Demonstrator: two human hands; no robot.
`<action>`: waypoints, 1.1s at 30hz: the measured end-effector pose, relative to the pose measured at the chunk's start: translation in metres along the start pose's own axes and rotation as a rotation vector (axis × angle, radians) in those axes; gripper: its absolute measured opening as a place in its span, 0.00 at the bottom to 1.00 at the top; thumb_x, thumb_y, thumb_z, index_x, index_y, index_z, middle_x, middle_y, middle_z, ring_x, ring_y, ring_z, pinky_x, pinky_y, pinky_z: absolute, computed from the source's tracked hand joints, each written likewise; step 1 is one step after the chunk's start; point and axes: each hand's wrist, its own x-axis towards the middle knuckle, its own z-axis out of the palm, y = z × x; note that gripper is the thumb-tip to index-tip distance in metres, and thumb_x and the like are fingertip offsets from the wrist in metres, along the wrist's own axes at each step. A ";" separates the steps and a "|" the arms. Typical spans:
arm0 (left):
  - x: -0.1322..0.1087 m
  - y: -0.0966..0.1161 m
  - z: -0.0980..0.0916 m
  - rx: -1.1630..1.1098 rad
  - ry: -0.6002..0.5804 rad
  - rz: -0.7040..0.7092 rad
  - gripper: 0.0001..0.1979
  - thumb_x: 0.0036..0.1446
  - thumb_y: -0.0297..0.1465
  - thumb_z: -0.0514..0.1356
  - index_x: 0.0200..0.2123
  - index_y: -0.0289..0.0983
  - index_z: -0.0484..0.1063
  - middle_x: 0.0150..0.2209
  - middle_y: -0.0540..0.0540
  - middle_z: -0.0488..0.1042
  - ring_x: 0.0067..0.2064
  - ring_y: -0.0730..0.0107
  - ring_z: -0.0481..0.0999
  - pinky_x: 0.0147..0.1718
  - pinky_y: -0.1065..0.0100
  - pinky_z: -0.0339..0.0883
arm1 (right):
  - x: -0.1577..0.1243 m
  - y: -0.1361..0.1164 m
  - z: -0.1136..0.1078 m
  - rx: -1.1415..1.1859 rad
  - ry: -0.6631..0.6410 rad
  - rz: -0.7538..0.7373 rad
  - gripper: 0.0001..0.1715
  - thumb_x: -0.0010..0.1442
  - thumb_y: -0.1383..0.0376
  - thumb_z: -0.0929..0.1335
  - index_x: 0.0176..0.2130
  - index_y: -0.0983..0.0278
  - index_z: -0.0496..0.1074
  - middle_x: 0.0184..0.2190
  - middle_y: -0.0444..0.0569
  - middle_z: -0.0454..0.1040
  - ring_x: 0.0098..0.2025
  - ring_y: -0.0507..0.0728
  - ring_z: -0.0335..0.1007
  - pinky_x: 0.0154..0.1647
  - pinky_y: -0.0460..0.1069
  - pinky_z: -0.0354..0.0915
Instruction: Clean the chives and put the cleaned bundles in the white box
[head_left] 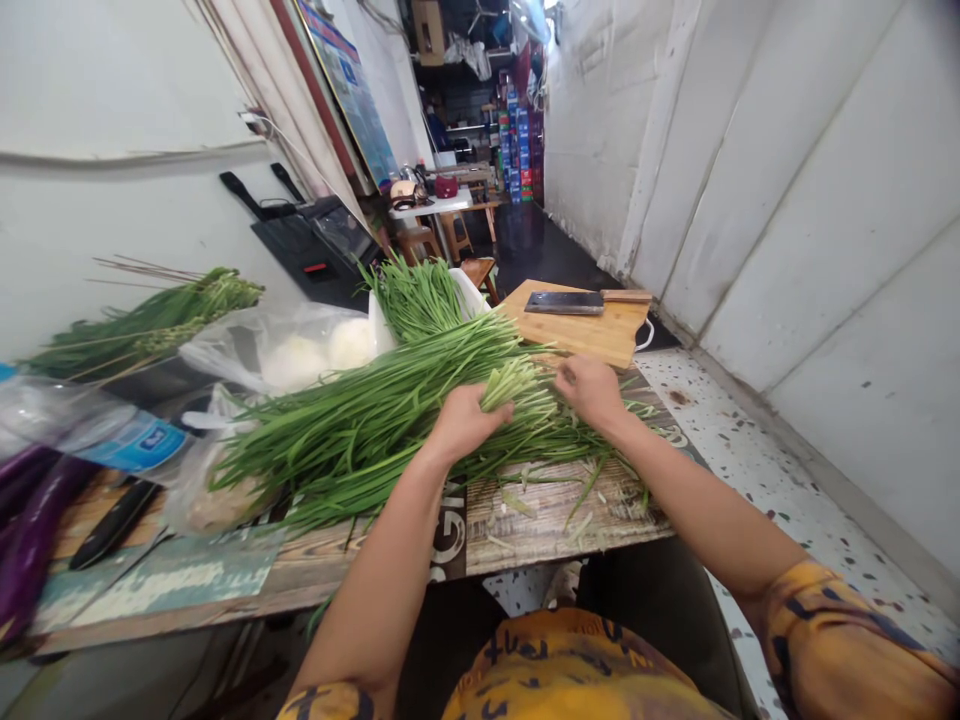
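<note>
A large heap of green chives lies across the table, its pale stem ends toward the right. My left hand is closed around a bunch of these chives near the stem ends, thumb on top. Just right of the pale ends, my right hand has its fingers pinched together; what they hold, if anything, is too small to make out. Loose trimmings and stray leaves are scattered on the wood-patterned tabletop below my hands.
Behind the heap stands a white container of chives. A cleaver rests on a wooden cutting board at the back right. Leftward are bagged white vegetables, a plastic bottle, a black-handled knife and purple eggplants.
</note>
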 end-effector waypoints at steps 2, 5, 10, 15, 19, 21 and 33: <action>0.000 0.003 -0.001 0.007 0.009 -0.019 0.11 0.47 0.36 0.59 0.22 0.34 0.73 0.25 0.49 0.76 0.30 0.67 0.73 0.34 0.69 0.63 | 0.003 0.009 -0.004 0.000 -0.057 0.133 0.08 0.54 0.66 0.66 0.26 0.66 0.73 0.26 0.49 0.72 0.30 0.55 0.66 0.32 0.48 0.57; 0.000 0.005 -0.001 -0.004 0.023 -0.041 0.11 0.47 0.35 0.60 0.23 0.33 0.74 0.26 0.48 0.76 0.31 0.66 0.74 0.36 0.68 0.64 | 0.004 0.014 -0.011 0.062 -0.178 0.209 0.11 0.50 0.59 0.70 0.24 0.65 0.73 0.24 0.47 0.72 0.28 0.54 0.65 0.29 0.47 0.56; 0.002 0.003 0.000 -0.053 0.069 -0.068 0.12 0.44 0.36 0.62 0.30 0.33 0.76 0.30 0.47 0.78 0.34 0.62 0.76 0.38 0.65 0.66 | 0.000 0.006 -0.018 -0.007 -0.236 0.039 0.11 0.54 0.61 0.68 0.25 0.64 0.74 0.27 0.48 0.71 0.31 0.54 0.66 0.32 0.47 0.57; 0.002 0.001 -0.002 -0.125 0.097 -0.075 0.15 0.44 0.37 0.64 0.35 0.34 0.77 0.35 0.46 0.79 0.37 0.61 0.76 0.40 0.65 0.67 | -0.005 -0.009 -0.014 0.107 -0.193 -0.008 0.13 0.47 0.61 0.71 0.34 0.65 0.73 0.33 0.49 0.71 0.33 0.55 0.66 0.32 0.47 0.60; 0.003 0.002 -0.002 -0.110 0.054 -0.073 0.13 0.45 0.37 0.63 0.29 0.33 0.75 0.29 0.47 0.78 0.33 0.63 0.75 0.35 0.66 0.67 | -0.010 -0.032 -0.002 0.657 -0.448 -0.069 0.13 0.54 0.61 0.66 0.38 0.66 0.73 0.27 0.45 0.72 0.24 0.50 0.64 0.27 0.45 0.61; 0.003 0.003 -0.004 -0.113 0.045 -0.067 0.13 0.45 0.38 0.63 0.27 0.32 0.75 0.28 0.47 0.77 0.32 0.64 0.75 0.36 0.66 0.67 | -0.011 -0.039 0.000 0.798 -0.484 0.003 0.13 0.56 0.60 0.64 0.30 0.66 0.72 0.21 0.43 0.71 0.20 0.48 0.62 0.23 0.44 0.60; -0.024 0.027 -0.076 -0.514 0.482 0.179 0.12 0.48 0.38 0.64 0.27 0.35 0.68 0.23 0.52 0.70 0.28 0.73 0.71 0.34 0.68 0.69 | 0.004 0.021 -0.015 0.173 -0.177 0.375 0.18 0.56 0.61 0.64 0.21 0.66 0.74 0.16 0.47 0.69 0.22 0.52 0.64 0.25 0.46 0.56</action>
